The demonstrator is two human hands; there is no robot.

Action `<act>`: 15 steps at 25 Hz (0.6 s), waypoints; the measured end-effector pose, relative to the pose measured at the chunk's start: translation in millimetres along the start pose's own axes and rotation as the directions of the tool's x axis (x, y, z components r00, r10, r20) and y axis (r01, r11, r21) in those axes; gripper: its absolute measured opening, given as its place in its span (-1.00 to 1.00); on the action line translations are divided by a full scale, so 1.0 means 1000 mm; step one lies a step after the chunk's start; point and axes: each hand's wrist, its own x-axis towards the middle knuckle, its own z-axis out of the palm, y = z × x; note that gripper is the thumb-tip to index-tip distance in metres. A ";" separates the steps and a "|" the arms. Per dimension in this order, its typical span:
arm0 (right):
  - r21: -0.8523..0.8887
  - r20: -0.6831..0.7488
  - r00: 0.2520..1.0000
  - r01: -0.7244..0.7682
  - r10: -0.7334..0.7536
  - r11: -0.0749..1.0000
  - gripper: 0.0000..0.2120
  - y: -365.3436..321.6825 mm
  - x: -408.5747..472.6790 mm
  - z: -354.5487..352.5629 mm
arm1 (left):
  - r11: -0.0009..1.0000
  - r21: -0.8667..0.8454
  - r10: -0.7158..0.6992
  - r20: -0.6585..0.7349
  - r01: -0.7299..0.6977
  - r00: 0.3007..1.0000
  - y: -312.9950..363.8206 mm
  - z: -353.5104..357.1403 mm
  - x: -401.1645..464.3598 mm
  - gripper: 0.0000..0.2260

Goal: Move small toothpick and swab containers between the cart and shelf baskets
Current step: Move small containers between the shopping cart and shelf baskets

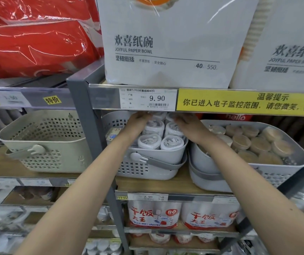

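- Head view: round white swab containers (149, 141) packed upright in grey shelf basket (158, 159), middle shelf.
- Handling, by judgement: light, stiff plastic, smooth-sided, likely slippery; best taken round the wall just under the lid.
- Left hand (138, 119) and right hand (186, 122) deep among the back rows; fingers hidden under price rail (148, 99), grip not discernible.
- Wooden shelf board (177, 184); low clearance overhead; neighbouring basket of toothpick tubs (254, 144) close at right.
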 end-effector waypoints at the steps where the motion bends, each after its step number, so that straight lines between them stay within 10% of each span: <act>1: 0.028 -0.008 1.000 -0.007 0.007 1.000 -0.70 0.000 -0.001 -0.001 | 1.000 -0.003 -0.004 -0.017 0.004 1.000 0.001 0.000 -0.001 -0.87; 9: -0.079 -0.174 0.984 0.035 -0.048 0.996 -0.57 -0.009 -0.038 -0.016 | 0.973 0.181 0.165 -0.112 -0.143 0.980 0.004 -0.013 -0.028 -0.85; 15: -0.271 -0.395 0.915 -0.026 -0.087 0.962 -0.69 -0.020 -0.121 -0.028 | 0.671 0.646 0.477 0.003 -0.365 0.879 0.000 0.011 -0.083 -0.67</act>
